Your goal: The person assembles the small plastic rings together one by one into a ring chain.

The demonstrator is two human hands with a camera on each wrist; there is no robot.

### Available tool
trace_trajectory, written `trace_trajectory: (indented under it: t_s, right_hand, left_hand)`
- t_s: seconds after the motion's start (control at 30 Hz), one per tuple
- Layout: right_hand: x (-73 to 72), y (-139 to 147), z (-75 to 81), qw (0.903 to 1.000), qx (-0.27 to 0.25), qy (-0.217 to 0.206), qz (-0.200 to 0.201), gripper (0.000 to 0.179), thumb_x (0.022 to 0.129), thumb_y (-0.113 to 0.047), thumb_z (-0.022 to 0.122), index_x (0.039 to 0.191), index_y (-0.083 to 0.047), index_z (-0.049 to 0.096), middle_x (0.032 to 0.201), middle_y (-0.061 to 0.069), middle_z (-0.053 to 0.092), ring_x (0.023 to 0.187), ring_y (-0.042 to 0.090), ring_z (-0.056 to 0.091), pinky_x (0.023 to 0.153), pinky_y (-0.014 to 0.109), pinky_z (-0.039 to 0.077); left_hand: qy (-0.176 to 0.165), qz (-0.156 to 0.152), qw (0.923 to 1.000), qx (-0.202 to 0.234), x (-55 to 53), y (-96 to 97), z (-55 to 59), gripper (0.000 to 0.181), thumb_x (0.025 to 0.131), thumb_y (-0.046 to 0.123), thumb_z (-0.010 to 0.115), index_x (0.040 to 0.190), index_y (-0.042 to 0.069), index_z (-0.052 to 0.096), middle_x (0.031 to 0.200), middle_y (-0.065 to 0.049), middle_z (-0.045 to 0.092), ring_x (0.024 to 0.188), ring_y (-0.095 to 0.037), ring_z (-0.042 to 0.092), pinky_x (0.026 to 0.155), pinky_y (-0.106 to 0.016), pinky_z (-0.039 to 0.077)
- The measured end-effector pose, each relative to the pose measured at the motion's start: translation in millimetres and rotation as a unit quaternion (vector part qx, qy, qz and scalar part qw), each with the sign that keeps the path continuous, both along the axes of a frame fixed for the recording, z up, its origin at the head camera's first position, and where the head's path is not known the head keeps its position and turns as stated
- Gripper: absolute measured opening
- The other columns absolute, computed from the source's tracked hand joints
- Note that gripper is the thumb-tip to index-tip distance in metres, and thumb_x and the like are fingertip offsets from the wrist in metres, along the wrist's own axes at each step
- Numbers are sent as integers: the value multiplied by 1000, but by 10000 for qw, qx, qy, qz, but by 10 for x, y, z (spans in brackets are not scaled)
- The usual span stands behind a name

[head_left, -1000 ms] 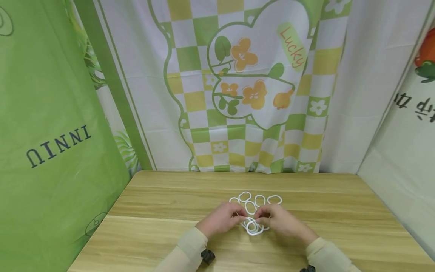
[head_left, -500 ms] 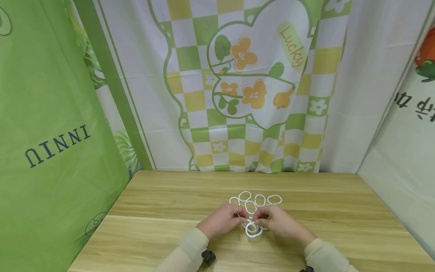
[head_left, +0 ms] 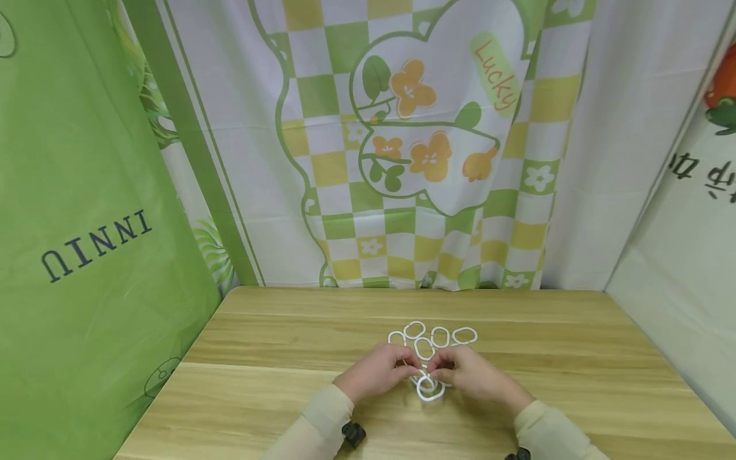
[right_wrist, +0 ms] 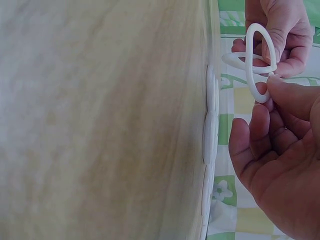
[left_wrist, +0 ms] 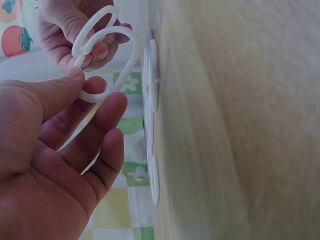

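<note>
My left hand [head_left: 379, 369] pinches one white plastic ring [left_wrist: 133, 55] between thumb and fingers. Opposite it, my right hand [head_left: 480, 375] pinches a second white ring [right_wrist: 249, 55] in the same way. Both rings are oval loops, and each seems to have a small gap, held at the fingertips. They cross one another above the table; whether they are hooked together I cannot tell. The fingertips of both hands nearly meet. Just beyond the hands, several more white oval rings [head_left: 464, 335] lie flat on the wooden table, some partly covered by the fingers.
The wooden table [head_left: 276, 332] reaches back to a checked, flowered curtain [head_left: 397, 223]. A green cloth [head_left: 103, 191] hangs at the left, and a pale one [head_left: 684, 275] on the right. A small black device [head_left: 353, 434] is strapped to the left wrist.
Both hands stay almost in place, fingertips close together. The ring at the front has turned slightly between them and looks rounder now. The rings on the table have not moved.
</note>
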State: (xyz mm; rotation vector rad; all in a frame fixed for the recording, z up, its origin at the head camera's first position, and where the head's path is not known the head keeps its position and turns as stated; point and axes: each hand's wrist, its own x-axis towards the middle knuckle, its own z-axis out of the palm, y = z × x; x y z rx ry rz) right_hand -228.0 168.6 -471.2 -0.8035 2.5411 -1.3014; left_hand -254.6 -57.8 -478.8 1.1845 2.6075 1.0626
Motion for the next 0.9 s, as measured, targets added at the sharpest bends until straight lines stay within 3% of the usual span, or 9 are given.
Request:
trace_trajectory:
  t_s: [0.23, 0.5, 0.7, 0.9]
  right_hand:
    - [-8, -2, -13, 9999, -24, -99, -45, 3, 91, -10, 67, 92, -7, 68, 83, -3, 65, 77, 10, 58, 71, 25, 48]
    - [3, 26, -14, 9979, -324, -278, -487, 5, 91, -10, 68, 94, -5, 67, 86, 3, 65, 81, 17, 59, 71, 26, 48]
    - [-4, 32, 6, 9939, -624, -433, -802, 11, 90, -9, 68, 99, -4, 66, 90, 4, 64, 85, 20, 58, 72, 26, 49]
    - [2, 15, 55, 9937, -608, -200, -925, 12, 89, -7, 69, 100, -2, 66, 90, 3, 64, 84, 19, 58, 72, 26, 50]
  left_hand:
    - [-140, -46, 9998, 125, -10, -5, 3, 8, 94, 26, 67, 94, 20, 71, 84, 17, 68, 75, 6, 56, 70, -16, 48]
    - [-564, 39, 9984, 92, -30, -88, 10, 5, 94, 23, 67, 93, 19, 70, 84, 17, 65, 77, 3, 57, 72, -19, 49]
    - [-891, -129, 9957, 215, -36, -142, 44, 9, 91, 18, 71, 99, 14, 70, 78, 14, 64, 71, 0, 57, 66, -20, 49]
    - [-829, -278, 9960, 206, -48, -145, 30, 20, 88, 15, 72, 106, 10, 64, 72, 12, 61, 62, 0, 55, 60, -20, 48]
